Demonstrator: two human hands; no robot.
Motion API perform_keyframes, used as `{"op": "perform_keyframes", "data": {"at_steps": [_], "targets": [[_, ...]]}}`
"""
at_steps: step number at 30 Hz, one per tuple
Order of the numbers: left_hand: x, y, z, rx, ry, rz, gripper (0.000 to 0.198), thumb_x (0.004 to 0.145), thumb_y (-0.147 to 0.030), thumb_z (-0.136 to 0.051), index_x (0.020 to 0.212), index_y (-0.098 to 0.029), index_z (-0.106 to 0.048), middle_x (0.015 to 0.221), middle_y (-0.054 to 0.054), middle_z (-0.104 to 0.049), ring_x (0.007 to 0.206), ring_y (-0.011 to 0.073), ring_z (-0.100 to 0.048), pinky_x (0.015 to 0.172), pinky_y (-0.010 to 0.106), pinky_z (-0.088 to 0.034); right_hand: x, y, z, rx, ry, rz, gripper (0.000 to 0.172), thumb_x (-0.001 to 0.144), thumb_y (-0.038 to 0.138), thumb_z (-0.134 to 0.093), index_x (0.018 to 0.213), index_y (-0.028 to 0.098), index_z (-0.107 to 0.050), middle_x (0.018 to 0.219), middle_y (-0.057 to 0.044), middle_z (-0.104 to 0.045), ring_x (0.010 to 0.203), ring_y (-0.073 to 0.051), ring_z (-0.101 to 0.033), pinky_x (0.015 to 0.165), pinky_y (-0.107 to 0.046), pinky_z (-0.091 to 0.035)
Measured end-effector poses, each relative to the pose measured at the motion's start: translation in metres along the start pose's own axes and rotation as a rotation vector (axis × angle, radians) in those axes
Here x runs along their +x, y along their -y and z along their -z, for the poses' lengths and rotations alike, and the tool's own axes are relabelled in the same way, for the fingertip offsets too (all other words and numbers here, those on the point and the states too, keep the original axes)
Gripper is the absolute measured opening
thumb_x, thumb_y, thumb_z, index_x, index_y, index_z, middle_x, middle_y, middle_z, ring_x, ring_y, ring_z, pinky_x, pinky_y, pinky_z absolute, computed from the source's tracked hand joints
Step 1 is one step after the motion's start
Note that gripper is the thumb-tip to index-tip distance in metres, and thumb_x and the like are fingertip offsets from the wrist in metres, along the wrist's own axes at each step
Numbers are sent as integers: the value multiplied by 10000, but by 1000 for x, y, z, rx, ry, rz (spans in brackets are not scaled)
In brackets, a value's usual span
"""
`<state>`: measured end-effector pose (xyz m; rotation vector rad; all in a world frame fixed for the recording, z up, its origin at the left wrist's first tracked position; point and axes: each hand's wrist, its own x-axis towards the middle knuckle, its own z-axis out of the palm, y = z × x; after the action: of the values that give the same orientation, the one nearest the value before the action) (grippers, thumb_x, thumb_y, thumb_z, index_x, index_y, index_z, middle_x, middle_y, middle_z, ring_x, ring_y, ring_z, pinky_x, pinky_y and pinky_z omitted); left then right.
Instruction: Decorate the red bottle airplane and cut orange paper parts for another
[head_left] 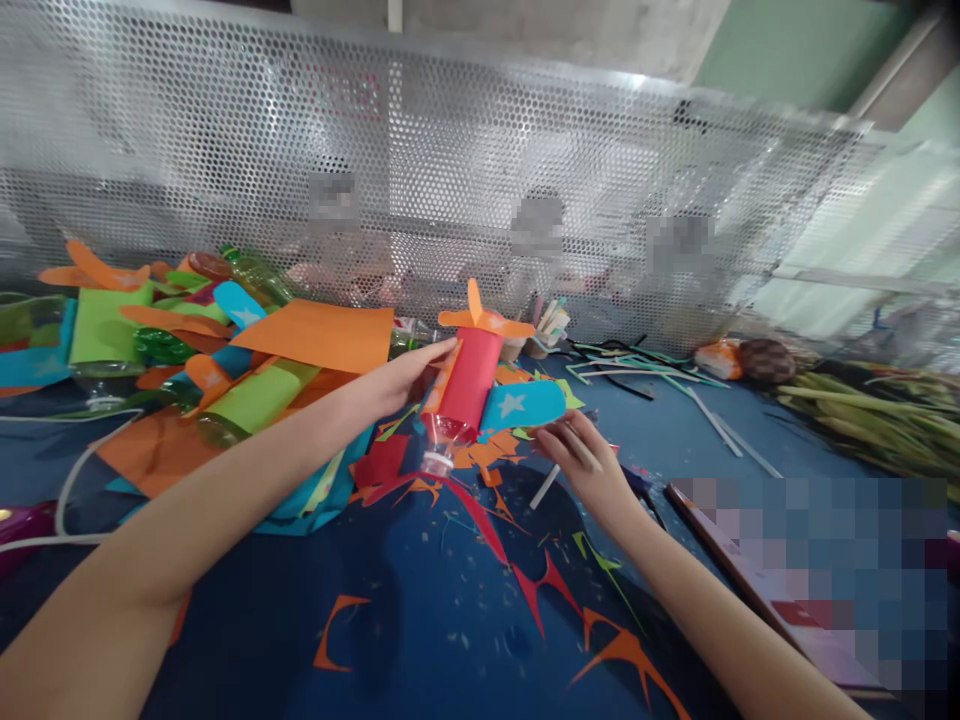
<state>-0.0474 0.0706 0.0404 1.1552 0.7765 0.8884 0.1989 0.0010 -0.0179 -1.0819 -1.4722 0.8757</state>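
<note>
The fingers (556, 440) of our right hand (592, 472) are curled, with hardly a gap between them, grasping the outer tip of the star-marked blue wing (536, 402). The fingertips of our left hand (409, 380) meet the left side of the red-wrapped bottle (476, 375) and vanish behind it, so we cannot tell how tightly they close. We have the bottle over the middle of the surface (255, 650), tilted, its white cap (437, 464) toward the near edge and its three-bladed orange piece (495, 324) away from us.

Toward the near edge we see orange scraps (630, 648) and red scraps (480, 516); near the right edge lies a brown-rimmed panel (825, 600), its face blurred. Our left forearm (247, 490) partly blocks a heap along the left edge: green-wrapped bottles (262, 400) and an orange sheet (322, 335). Farther off stands a cup (538, 347) of sticks, with thin strips (716, 425) beside it and leafy stalks (877, 400) toward the far right corner. Behind the far edge rises a perforated screen (247, 130).
</note>
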Motion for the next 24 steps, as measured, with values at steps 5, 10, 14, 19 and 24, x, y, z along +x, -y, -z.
{"op": "perform_keyframes", "data": {"at_steps": [5, 10, 14, 19, 24], "targets": [[1, 2, -3, -71, -208, 67, 417, 785, -520, -610, 983, -153, -632, 727, 86, -664, 639, 197, -611, 616, 325, -484, -8, 13, -8, 77, 154, -55, 336, 678, 424, -725, 844, 256, -486, 873, -24, -689, 905, -220, -669, 847, -391, -534], [3, 16, -14, -105, -334, -41, 353, 773, -482, -641, 932, -168, -621, 799, 84, -656, 659, 177, -598, 595, 298, -464, -15, 24, -16, 132, 296, -109, 329, 681, 430, -726, 833, 281, -476, 969, -29, -703, 993, -241, -656, 879, -454, -530], [-1, 25, -26, -101, -328, -107, 350, 743, -471, -684, 941, -188, -623, 910, 74, -651, 722, 165, -599, 640, 292, -469, -16, 14, -16, 160, 238, -121, 311, 665, 451, -737, 810, 269, -530, 941, -29, -688, 972, -237, -658, 856, -438, -544], [-4, 24, -28, -87, -286, -156, 395, 693, -469, -730, 957, -196, -622, 931, 67, -637, 716, 152, -574, 611, 277, -446, -15, 11, -15, -50, 114, -119, 288, 653, 462, -744, 839, 256, -668, 1003, -46, -601, 955, -229, -631, 865, -382, -535], [-1, 13, -13, -84, -162, -146, 303, 680, -423, -729, 849, -200, -614, 773, 9, -584, 523, 68, -411, 477, 226, -315, -9, 15, -9, 217, -15, -166, 334, 658, 423, -762, 853, 245, -558, 934, 3, -612, 848, -181, -647, 699, -290, -559]]}}
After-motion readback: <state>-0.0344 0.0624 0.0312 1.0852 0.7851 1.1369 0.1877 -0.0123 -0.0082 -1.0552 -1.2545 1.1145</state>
